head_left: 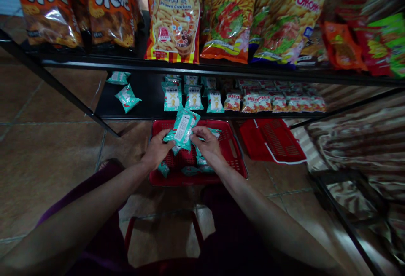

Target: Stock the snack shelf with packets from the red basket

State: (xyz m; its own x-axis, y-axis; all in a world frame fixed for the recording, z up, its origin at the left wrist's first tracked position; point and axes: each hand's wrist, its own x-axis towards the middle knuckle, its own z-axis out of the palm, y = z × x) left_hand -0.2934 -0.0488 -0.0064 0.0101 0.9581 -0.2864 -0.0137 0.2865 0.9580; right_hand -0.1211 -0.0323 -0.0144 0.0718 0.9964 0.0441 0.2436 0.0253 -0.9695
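Observation:
Both of my hands hold a small teal snack packet (182, 126) by its sides, its white label panel facing up at me. My left hand (157, 148) pinches the left edge, and my right hand (207, 143) grips the lower right edge. Beneath them on the floor is a red plastic basket (232, 149) with several more teal packets (202, 162) in it. Part of another teal packet shows just under the held one; whether my fingers also grip it I cannot tell.
On the lower black shelf (142, 109) stand rows of teal packets (193, 97) and red-and-white packets (232, 101); two teal packets lie loose at left. Larger snack bags (174, 19) line the upper shelf. A second red basket (274, 141) sits right, near striped cloth (348, 128).

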